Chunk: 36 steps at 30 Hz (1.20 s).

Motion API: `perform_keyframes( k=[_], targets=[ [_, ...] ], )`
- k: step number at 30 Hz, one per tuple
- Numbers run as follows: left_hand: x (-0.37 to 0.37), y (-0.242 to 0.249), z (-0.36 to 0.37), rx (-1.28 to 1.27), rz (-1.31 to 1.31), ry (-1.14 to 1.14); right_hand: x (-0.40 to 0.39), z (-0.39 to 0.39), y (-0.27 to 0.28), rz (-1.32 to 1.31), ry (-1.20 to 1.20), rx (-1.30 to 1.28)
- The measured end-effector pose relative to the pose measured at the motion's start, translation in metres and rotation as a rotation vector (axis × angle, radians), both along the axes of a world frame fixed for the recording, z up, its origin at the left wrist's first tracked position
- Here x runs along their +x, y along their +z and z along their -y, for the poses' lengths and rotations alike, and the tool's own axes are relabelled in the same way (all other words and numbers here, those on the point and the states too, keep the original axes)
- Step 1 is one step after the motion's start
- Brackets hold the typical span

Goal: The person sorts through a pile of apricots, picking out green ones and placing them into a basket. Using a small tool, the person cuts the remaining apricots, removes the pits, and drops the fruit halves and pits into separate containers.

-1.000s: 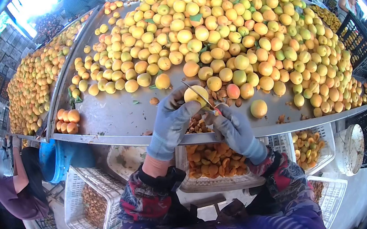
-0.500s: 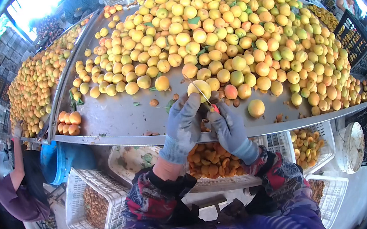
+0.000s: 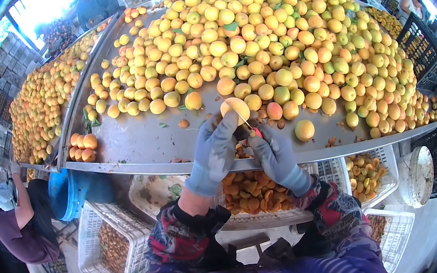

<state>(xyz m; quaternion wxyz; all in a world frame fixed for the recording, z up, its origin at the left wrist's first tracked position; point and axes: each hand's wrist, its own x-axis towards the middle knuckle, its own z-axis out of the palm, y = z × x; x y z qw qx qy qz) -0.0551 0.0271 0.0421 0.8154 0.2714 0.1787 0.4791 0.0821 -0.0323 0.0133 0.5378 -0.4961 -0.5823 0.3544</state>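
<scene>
My left hand (image 3: pixel 214 150), in a grey-blue glove, is closed around a yellow-orange apricot (image 3: pixel 235 111) just above the front of the metal table. In my right hand (image 3: pixel 275 154), gloved the same way, is a small knife (image 3: pixel 243 119) with a red handle. Its thin blade lies across the face of the apricot. Beyond both hands rises a large heap of apricots (image 3: pixel 272 38). One loose apricot (image 3: pixel 304 130) sits to the right of my right hand. Below my wrists stands a crate of apricot halves (image 3: pixel 254 190).
The metal table's front rim (image 3: pixel 179 168) runs below my hands. Underneath are a white crate of pits (image 3: pixel 115 248), a blue bucket (image 3: pixel 77 193) and a white bucket (image 3: pixel 421 175). Black crates (image 3: pixel 424 53) stack at the right. At the left is another person (image 3: pixel 23 223).
My left hand and the apricot have shifted slightly left and down, and the fruit's visible face has turned. The person at the left has moved their head and arm.
</scene>
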Motion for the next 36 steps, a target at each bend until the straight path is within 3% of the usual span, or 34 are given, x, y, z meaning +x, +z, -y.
perform_keyframes(
  k=[4,6,10,12,15,16,18,22,24,28,30,34,36],
  targets=[
    [-0.007,-0.009,-0.009,0.203,-0.099,-0.073,0.002,0.001,-0.005,0.005,-0.016,0.014],
    [-0.010,-0.005,-0.008,0.920,-0.847,0.307,0.003,0.001,-0.004,-0.069,0.028,-0.053],
    [0.000,0.008,0.003,0.691,-0.581,0.307,0.003,0.003,0.003,-0.128,0.036,-0.044],
    [-0.002,0.007,-0.001,0.280,-0.130,0.042,0.004,0.002,0.005,-0.156,0.019,-0.072],
    [-0.006,-0.004,-0.005,0.084,-0.023,-0.137,0.005,0.001,0.000,-0.084,0.013,-0.029],
    [-0.007,-0.001,-0.003,0.080,-0.021,-0.133,0.006,0.001,0.000,-0.082,0.017,-0.033],
    [-0.006,0.009,0.000,0.541,-0.524,0.117,0.009,0.001,0.002,-0.052,0.035,-0.059],
    [0.003,0.008,0.003,0.622,-0.511,0.239,0.008,0.002,0.005,-0.104,0.051,-0.068],
    [0.005,0.001,0.000,0.301,-0.137,0.127,0.007,0.003,0.006,-0.115,0.026,-0.086],
    [-0.002,-0.001,-0.001,0.105,-0.018,-0.088,0.009,0.002,-0.001,0.049,-0.004,-0.016],
    [-0.002,0.007,0.001,0.758,-0.611,0.272,0.010,0.003,-0.004,0.004,0.018,-0.044],
    [0.004,0.007,0.004,0.727,-0.532,0.307,0.009,0.003,0.000,0.021,0.017,0.006],
    [0.006,0.008,0.004,0.273,-0.124,0.056,0.007,0.004,0.007,-0.080,0.011,-0.045]
  ],
)
